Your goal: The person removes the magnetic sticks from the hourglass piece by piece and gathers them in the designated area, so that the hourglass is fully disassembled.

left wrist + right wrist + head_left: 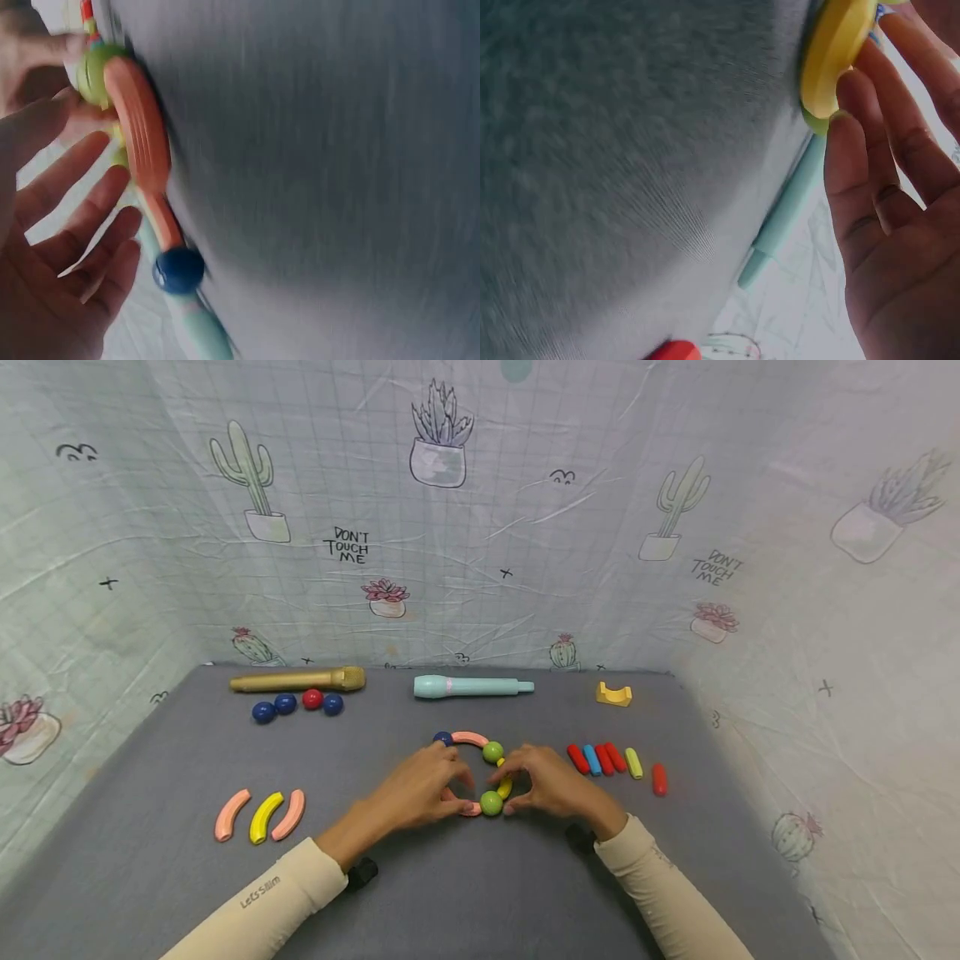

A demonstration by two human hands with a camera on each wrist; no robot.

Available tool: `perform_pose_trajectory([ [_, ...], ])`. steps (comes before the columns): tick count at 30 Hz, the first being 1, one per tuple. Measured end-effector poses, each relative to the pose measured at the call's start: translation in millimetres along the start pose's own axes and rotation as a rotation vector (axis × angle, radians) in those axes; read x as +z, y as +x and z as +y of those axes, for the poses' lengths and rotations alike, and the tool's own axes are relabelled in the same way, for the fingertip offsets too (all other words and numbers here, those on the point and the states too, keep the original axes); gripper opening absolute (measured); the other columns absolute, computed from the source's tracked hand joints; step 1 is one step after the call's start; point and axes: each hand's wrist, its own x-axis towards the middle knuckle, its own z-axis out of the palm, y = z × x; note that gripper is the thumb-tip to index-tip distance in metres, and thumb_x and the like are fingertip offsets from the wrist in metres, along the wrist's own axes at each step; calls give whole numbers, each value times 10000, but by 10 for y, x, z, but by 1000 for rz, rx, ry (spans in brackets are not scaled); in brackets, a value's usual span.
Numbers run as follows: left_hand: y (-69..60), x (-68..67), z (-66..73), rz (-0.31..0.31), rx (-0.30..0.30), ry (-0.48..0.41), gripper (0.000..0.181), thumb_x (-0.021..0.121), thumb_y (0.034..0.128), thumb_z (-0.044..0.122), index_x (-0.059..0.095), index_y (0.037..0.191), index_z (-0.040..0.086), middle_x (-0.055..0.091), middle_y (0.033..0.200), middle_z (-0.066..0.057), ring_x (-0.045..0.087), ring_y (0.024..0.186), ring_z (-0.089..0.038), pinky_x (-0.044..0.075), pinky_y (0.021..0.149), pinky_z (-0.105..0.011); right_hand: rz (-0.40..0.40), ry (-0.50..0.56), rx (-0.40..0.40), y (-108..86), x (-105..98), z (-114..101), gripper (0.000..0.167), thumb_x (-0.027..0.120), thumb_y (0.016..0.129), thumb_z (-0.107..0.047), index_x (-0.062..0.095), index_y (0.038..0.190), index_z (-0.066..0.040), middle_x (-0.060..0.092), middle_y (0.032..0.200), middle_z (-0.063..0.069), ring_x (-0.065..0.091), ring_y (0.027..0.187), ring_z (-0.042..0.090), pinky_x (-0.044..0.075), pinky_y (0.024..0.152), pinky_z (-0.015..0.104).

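A ring of toy pieces lies between the hands. In the head view it shows a blue ball point(443, 738), pink curved pieces point(469, 738), two green balls point(492, 752) and a yellow curved piece point(505, 787). My left hand point(426, 785) hovers over its left side with fingers spread. Its thumb tip lies close to the near pink piece point(142, 124) and green ball point(94, 75). My right hand point(553, 781) has its thumb and a finger about the near green ball. Beside the yellow piece point(832, 56) its other fingers are loosely bent.
A gold microphone point(296, 679), several balls point(312, 699), a mint microphone point(472, 687) and a yellow notched block point(614, 695) lie at the back. Loose curved pieces point(266, 817) are at left. Short red, blue and yellow-green rods point(604, 759) lie at right.
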Motion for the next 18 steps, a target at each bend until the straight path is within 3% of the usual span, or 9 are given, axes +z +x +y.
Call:
perform_pose_trajectory([
  [3, -40, 70, 70, -43, 34, 28, 236, 867, 896, 377, 795, 1056, 219, 690, 1013, 43, 565, 948, -141, 511, 861, -376, -31, 10, 0, 25, 25, 13, 329, 932, 825, -181, 818, 1134, -175, 774, 1103, -44, 671, 1006, 163, 566, 916, 410],
  [9, -53, 164, 99, -29, 67, 57, 139, 862, 907, 254, 761, 984, 197, 671, 937, 46, 574, 848, -125, 518, 771, -338, -30, 44, 6, 49, 84, 29, 272, 918, 845, -190, 818, 1098, -183, 757, 1060, -49, 712, 948, 124, 598, 850, 316],
  [13, -133, 152, 59, -17, 32, -10, 121, 793, 970, 215, 772, 1079, 168, 699, 988, 29, 625, 855, -112, 548, 771, -338, 1, 55, 17, 56, 126, 0, 258, 911, 853, -192, 819, 1092, -161, 761, 1047, -25, 721, 923, 131, 604, 828, 304],
  [18, -344, 22, -85, 42, -51, -117, 162, 746, 993, 145, 752, 1154, 138, 711, 1006, 26, 651, 847, -104, 547, 752, -318, 19, 59, 20, 65, 175, -57, 285, 889, 885, -231, 813, 1142, -134, 772, 1067, -9, 705, 897, 150, 574, 784, 251],
])
